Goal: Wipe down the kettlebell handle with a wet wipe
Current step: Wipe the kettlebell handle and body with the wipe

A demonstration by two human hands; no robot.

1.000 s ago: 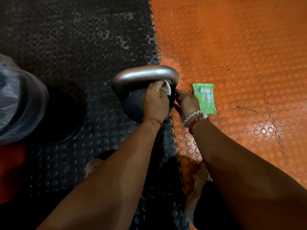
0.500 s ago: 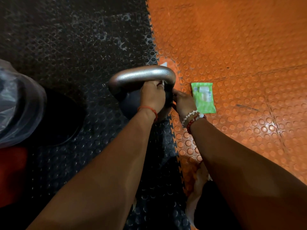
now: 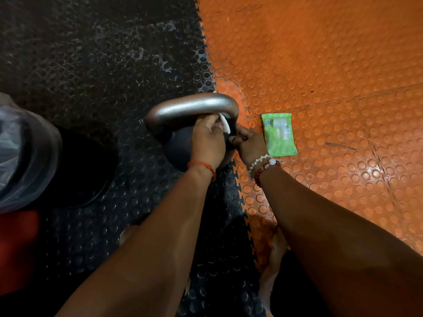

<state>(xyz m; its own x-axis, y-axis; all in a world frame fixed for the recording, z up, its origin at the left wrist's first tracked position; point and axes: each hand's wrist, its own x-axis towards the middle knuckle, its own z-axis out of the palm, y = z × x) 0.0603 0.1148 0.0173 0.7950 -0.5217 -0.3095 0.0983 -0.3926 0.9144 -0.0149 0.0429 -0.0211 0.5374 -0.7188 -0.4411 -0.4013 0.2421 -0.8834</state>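
A black kettlebell (image 3: 177,147) with a silver handle (image 3: 190,108) stands on the black studded mat, at the seam with the orange mat. My left hand (image 3: 207,140) reaches under the handle near its right bend and pinches a white wet wipe (image 3: 223,123) against the metal. My right hand (image 3: 248,143) rests against the right side of the kettlebell's body, fingers curled on it. Part of the wipe is hidden under my left fingers.
A green pack of wet wipes (image 3: 278,133) lies flat on the orange mat (image 3: 332,76) just right of my right hand. A bin with a clear plastic liner (image 3: 20,152) stands at the left on the black mat (image 3: 103,53). My feet show below.
The wipe, mostly hidden under my left hand half a second ago, shows again at the handle's right bend. Both hands stay at the kettlebell with only small shifts.
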